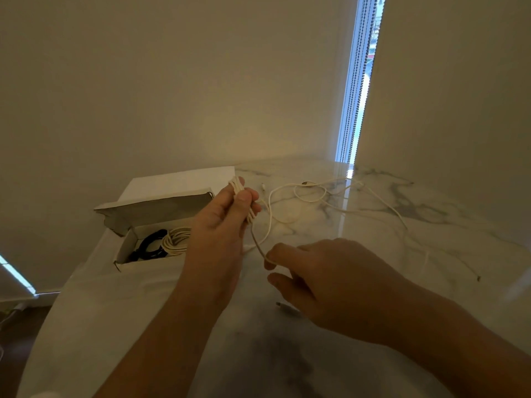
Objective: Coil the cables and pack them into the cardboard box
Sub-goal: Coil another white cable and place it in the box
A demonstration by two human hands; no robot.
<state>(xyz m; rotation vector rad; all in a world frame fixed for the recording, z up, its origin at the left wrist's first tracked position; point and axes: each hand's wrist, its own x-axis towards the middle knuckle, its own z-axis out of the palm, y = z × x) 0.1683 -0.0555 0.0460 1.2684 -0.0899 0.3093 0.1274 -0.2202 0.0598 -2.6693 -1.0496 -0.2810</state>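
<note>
- The left hand is raised above the bench, its fingers and thumb curled round a small bundle of white cable already folded into several tight loops.
- The right hand sits lower and nearer the camera, pinching the free run of that same cable between thumb and fingertip just below the bundle.
- From the bundle the loose length trails away across the marble top in slack loops toward the window, so by my reading a good part of this cable is not yet wound.
- A second thin white cable seems to run farther right, ending near the bench edge; I cannot tell whether it is a separate lead or the tail of the same one.
- The cardboard box stands open just left of the left hand, lid flap tilted back.
- Inside it lie 2 finished coils: a white one and a black one, side by side and touching.
- A small plug end rests on the bench under the right hand.
- Judged from this, 2 cables are packed, 1 is part-coiled in hand, and winding the slack, then placing the bundle in the box, is what remains.
</note>
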